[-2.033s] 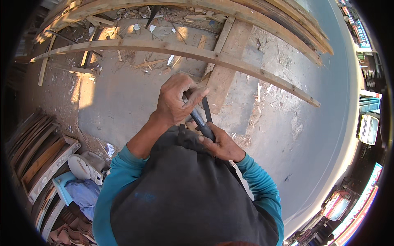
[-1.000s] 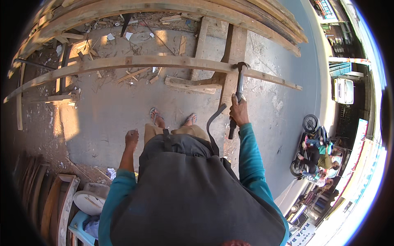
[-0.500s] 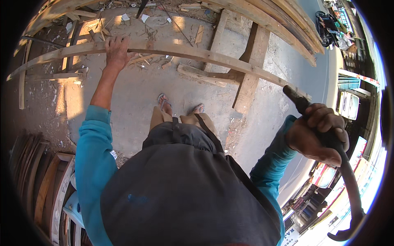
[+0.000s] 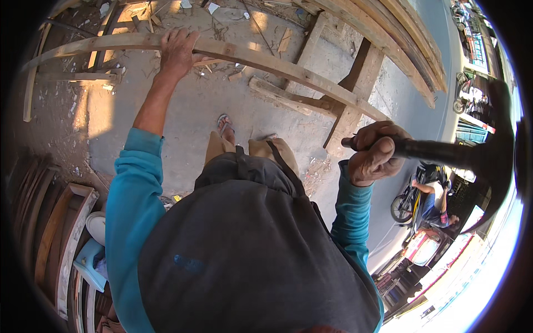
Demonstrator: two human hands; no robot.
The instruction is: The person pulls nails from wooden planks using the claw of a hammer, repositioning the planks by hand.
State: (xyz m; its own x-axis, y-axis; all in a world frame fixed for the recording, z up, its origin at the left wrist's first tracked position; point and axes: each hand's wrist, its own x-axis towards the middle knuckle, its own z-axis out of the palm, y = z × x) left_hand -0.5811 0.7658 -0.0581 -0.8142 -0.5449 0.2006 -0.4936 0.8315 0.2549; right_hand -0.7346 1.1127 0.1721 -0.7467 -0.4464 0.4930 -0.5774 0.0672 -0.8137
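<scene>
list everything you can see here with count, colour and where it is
long wooden batten: one, pale wood, across the upper middle, under the left hand
hammer: one, black, right side, raised, held by its handle
timber frame pieces: several, brown, upper right, on the ground
stacked planks: several, pale wood, top right
wood scraps: many, pale, top left on the ground
concrete ground: grey, centre
curved wooden pieces: several, brown, lower left
motorbike: one, dark, right, with a person on it
sandalled feet: two, centre
dark apron: one, charcoal, lower centre
teal sleeves: two, both arms
left hand: on the batten
right hand: gripping the hammer
</scene>
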